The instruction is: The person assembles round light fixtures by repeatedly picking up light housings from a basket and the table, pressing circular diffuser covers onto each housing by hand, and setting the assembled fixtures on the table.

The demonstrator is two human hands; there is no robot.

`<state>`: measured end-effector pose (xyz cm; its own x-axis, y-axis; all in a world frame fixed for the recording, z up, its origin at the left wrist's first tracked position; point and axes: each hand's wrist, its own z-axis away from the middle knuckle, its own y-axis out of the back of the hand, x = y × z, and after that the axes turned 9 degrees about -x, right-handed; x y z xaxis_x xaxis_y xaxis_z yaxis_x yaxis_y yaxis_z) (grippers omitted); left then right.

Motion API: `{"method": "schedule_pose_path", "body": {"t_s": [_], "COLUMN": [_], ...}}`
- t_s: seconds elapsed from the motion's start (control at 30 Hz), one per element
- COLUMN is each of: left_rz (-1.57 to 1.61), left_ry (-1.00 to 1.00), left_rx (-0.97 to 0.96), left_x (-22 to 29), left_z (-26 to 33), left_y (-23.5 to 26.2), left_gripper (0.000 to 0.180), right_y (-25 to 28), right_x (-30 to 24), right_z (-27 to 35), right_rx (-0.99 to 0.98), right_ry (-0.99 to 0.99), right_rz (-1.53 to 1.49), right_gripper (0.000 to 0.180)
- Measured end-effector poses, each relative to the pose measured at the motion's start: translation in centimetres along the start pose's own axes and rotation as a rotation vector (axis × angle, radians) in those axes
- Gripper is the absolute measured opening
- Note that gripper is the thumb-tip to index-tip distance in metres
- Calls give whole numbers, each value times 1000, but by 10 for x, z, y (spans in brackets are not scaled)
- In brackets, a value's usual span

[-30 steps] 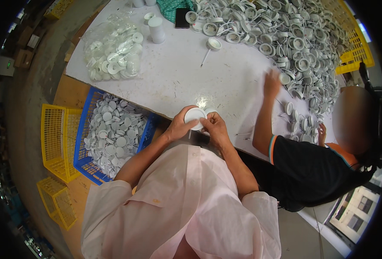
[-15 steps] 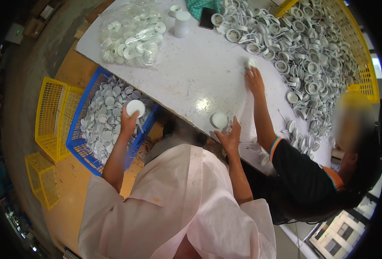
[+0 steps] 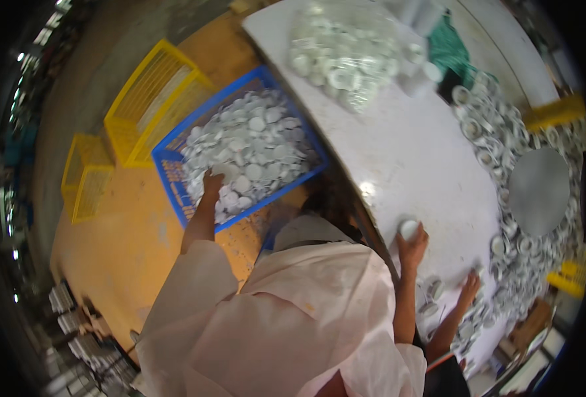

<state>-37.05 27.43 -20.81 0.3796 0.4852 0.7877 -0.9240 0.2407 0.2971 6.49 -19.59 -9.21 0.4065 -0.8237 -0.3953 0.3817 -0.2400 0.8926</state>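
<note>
My left hand [image 3: 214,184] is over the near left part of a blue plastic basket [image 3: 168,173]. A white round lid-like piece [image 3: 227,173] is at its fingers, slightly blurred, and the grip looks closed on its edge. White discs with thin stems or wires [image 3: 256,124] fill the basket. On the white table [image 3: 399,165], close to its near edge, my right hand [image 3: 413,250] has thumb and fingers around another white round lid-like piece [image 3: 409,229]. The underside of that piece is hidden.
A clear bag of white round parts [image 3: 346,56] lies on the far table. White rings with wires [image 3: 524,245] are heaped at the right. A co-worker's hand [image 3: 469,289] reaches in at lower right. Yellow crates [image 3: 154,99] stand left of the basket.
The view has swung toward the basket. My left hand has carried its white piece over the discs there. My right hand, open beside the other white piece before, has closed around it.
</note>
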Motion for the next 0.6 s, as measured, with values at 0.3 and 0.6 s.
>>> {"method": "schedule_pose_path", "body": {"t_s": [0.3, 0.6], "left_rz": [-201, -643], "left_ry": [-69, -1], "left_rx": [85, 487], "left_x": [5, -21], "left_z": [-40, -75], "left_y": [55, 112], "left_gripper": [54, 63], "right_y": [6, 6], "right_x": [-13, -27], "right_z": [-15, -23], "right_rx": [-80, -111], "right_ry": [135, 172], "right_rz": [-17, 146], "right_gripper": [84, 77]}}
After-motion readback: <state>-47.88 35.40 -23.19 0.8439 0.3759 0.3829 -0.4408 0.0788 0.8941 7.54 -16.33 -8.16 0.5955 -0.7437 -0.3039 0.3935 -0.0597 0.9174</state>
